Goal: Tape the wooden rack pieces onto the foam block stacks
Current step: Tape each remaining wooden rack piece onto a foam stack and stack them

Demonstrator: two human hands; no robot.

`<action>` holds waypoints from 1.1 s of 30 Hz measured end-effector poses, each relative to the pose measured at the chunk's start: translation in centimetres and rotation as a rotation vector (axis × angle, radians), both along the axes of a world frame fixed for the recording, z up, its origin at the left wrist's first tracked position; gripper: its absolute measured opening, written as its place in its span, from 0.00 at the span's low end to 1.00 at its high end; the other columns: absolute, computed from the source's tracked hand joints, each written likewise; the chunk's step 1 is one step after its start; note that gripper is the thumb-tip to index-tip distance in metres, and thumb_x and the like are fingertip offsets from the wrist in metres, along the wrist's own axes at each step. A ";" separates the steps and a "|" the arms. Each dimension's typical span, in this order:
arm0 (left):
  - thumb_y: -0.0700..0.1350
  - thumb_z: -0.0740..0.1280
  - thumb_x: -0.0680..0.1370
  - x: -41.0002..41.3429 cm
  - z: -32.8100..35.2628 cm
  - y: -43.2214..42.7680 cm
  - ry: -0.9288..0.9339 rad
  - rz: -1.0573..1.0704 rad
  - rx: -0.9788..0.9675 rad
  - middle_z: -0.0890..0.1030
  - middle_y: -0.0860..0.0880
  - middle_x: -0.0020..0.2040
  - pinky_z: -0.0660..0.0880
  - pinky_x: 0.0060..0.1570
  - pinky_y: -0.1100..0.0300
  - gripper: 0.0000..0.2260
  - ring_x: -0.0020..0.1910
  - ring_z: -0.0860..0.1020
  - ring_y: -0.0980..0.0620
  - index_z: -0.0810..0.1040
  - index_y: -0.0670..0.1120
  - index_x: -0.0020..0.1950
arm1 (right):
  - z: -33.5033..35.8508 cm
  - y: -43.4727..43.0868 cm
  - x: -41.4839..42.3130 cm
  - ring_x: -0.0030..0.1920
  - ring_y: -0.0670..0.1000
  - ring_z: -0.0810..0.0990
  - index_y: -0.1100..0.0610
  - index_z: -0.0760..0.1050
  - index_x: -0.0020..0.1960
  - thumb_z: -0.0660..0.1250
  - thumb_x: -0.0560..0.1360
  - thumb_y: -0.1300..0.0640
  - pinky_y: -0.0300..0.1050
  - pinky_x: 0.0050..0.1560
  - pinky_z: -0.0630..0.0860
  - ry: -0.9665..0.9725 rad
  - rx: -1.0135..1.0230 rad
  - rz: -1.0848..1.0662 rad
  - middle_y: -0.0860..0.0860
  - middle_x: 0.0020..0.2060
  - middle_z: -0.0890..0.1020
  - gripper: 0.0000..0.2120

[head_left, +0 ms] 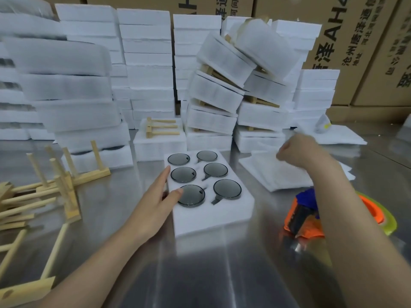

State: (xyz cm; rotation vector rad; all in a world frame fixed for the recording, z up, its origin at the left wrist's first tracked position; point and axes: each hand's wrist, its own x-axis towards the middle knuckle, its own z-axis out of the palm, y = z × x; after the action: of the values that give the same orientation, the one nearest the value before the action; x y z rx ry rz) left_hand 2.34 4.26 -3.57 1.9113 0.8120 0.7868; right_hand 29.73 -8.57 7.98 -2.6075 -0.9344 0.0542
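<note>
A white foam block (213, 216) lies in the middle of the steel table, holding several dark round glass lids in its cut-outs. My left hand (159, 196) rests on the block's left edge, fingers straight and thumb lying over the near-left lid. My right hand (295, 150) is over a pile of thin white foam sheets (273, 172) to the right, fingers curled; blur hides whether it pinches a sheet. Loose wooden rack pieces (55, 185) lie in a heap at the left. An orange and blue tape dispenser (304, 214) sits on the table under my right forearm.
Tall stacks of foam blocks (146, 63) fill the back of the table, some leaning with wooden racks (161, 127) on or between them. Cardboard boxes (360, 41) stand behind. A green and orange rim (387, 216) lies by the dispenser. Bare steel table (200, 274) in front.
</note>
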 end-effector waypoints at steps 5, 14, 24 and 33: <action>0.49 0.61 0.81 -0.1 0.0 0.0 0.007 -0.011 0.012 0.63 0.63 0.71 0.57 0.46 0.88 0.27 0.51 0.64 0.86 0.55 0.56 0.78 | 3.8 -1.3 -5.4 0.36 0.61 0.74 0.57 0.79 0.41 0.60 0.71 0.56 0.47 0.35 0.72 -0.468 0.623 0.061 0.57 0.32 0.77 0.10; 0.64 0.44 0.77 0.3 1.5 -1.2 -0.282 -0.043 -0.300 0.77 0.49 0.66 0.68 0.68 0.53 0.31 0.65 0.75 0.49 0.72 0.49 0.70 | -5.2 -2.5 -11.1 0.51 0.50 0.84 0.53 0.84 0.52 0.66 0.69 0.56 0.47 0.45 0.80 -0.410 0.322 0.948 0.47 0.49 0.86 0.15; 0.51 0.59 0.82 -0.2 1.8 -2.4 -0.287 -0.012 -0.316 0.80 0.52 0.62 0.67 0.69 0.52 0.16 0.63 0.77 0.54 0.75 0.46 0.66 | -7.6 0.0 -9.7 0.56 0.49 0.75 0.53 0.73 0.62 0.64 0.77 0.60 0.39 0.53 0.68 0.343 0.559 0.388 0.49 0.59 0.77 0.14; 0.37 0.72 0.72 -1.3 4.1 -2.5 -0.443 0.222 0.604 0.76 0.67 0.54 0.67 0.53 0.71 0.19 0.53 0.73 0.67 0.75 0.61 0.50 | -6.0 -0.8 -10.8 0.45 0.42 0.75 0.33 0.69 0.59 0.71 0.70 0.63 0.36 0.48 0.71 0.024 1.306 0.392 0.34 0.47 0.78 0.30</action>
State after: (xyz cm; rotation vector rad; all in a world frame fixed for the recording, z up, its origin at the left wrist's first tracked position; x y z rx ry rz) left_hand 0.99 1.74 0.53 2.0455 0.5442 1.6712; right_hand 18.92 -9.39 1.99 -1.2165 -0.9668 -0.3149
